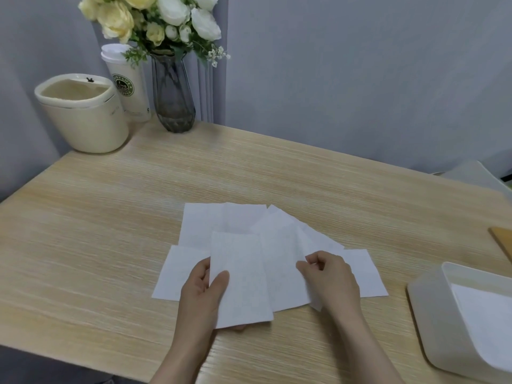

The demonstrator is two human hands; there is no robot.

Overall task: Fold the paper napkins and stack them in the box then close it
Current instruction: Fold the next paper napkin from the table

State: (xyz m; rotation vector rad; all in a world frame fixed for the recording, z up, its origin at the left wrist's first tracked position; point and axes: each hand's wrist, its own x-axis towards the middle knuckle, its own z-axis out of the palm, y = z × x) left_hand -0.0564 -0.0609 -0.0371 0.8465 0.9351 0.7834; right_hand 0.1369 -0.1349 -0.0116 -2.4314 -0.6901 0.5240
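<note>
**Napkin in left hand, box off to your right**

Your left hand [203, 291] pinches a folded napkin [239, 278]: thumb on top, fingers underneath, its long axis running away from you, roughly in line with your forearm. Your right hand [329, 278] has curled fingertips nipping the edge of the next sheet in the fanned napkins [279, 245], which lie spread on the table [110, 217] just beyond and between both hands.

The relation that matters: the box [432, 314] sits well to the right of your right hand, open, with white paper already lying inside. So the held napkin is on the far side from it; your right hand is the nearer one.

My read: either pass the fold across to the right hand or reach your left over the fan. Reaching over risks dragging loose sheets. The napkin's long axis looks roughly parallel to the box's near wall, so little rotation should be needed; box is partly cut off, can't confirm fit.

A wooden piece [502, 242], possibly the lid, shows beyond the box.
</note>
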